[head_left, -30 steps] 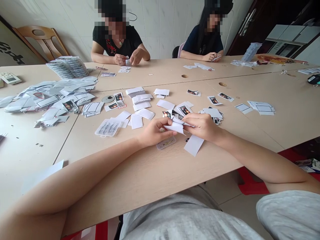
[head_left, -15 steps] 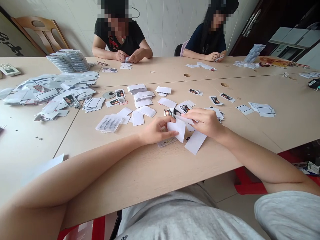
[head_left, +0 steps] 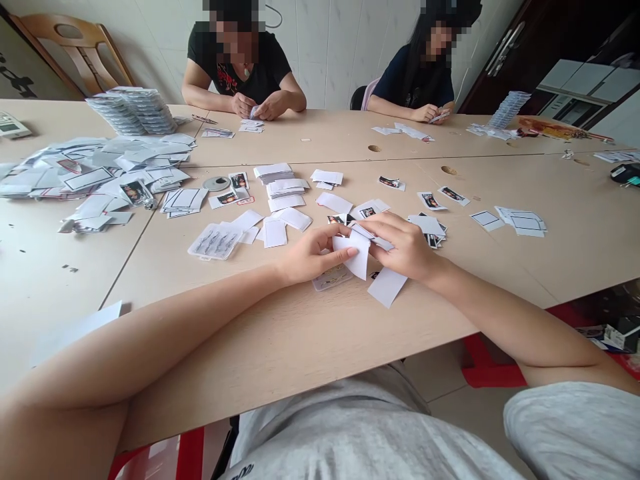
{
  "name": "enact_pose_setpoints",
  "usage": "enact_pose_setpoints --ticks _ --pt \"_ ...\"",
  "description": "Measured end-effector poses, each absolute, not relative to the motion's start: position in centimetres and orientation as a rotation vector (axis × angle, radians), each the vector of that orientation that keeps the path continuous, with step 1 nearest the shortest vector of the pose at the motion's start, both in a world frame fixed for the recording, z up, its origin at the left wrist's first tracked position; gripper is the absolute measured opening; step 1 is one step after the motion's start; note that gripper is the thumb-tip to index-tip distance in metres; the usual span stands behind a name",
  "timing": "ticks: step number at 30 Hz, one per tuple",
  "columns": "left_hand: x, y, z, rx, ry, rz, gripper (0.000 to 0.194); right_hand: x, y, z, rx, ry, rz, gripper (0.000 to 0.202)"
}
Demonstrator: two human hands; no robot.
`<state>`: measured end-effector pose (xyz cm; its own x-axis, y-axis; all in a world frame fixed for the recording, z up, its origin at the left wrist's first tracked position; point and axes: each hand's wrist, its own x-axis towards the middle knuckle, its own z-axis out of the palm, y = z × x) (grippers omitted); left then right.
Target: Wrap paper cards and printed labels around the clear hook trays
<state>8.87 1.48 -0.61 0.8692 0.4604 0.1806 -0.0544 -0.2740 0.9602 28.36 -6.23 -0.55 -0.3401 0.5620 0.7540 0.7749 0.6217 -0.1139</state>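
Note:
My left hand (head_left: pixel 316 253) pinches a white paper card (head_left: pixel 356 261), thumb on its front and fingers behind. Touching it from the right, my right hand (head_left: pixel 407 245) grips another folded white card (head_left: pixel 383 243) near the first one's top edge. Beneath my hands lies a clear plastic case (head_left: pixel 332 278), partly hidden by my left hand. A loose white card (head_left: pixel 387 287) rests on the table just below my right hand. Behind my fingers are printed picture cards (head_left: pixel 367 212) and more white cards (head_left: pixel 334 203).
Stacked white cards (head_left: pixel 286 187) stand beyond my left hand, with a clear case (head_left: pixel 215 241) of small dark items nearer. A big heap of cards (head_left: pixel 95 167) covers the left. Outlined cards (head_left: pixel 523 221) lie right. Two people (head_left: pixel 245 73) sit opposite, handling small pieces.
My right hand has shifted slightly and its fingers have curled in over the card, which now sits closer against the one in my left hand. The view has tilted a little.

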Motion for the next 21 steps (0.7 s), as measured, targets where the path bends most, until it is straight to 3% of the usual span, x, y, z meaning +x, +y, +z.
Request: enact_pose_setpoints --ticks 7,12,21 --pt "8.8 1.6 -1.1 1.767 0.365 0.528 0.032 28.2 -6.5 -0.6 -1.062 -2.096 -0.18 0.033" --pt "8.8 1.6 -1.1 1.856 0.366 0.561 0.028 28.4 -6.4 -0.8 -0.989 -2.002 -0.308 0.024" --pt "8.7 1.2 -0.2 2.002 0.48 0.539 0.032 29.4 -6.1 -1.0 -1.008 -2.069 -0.489 0.034"
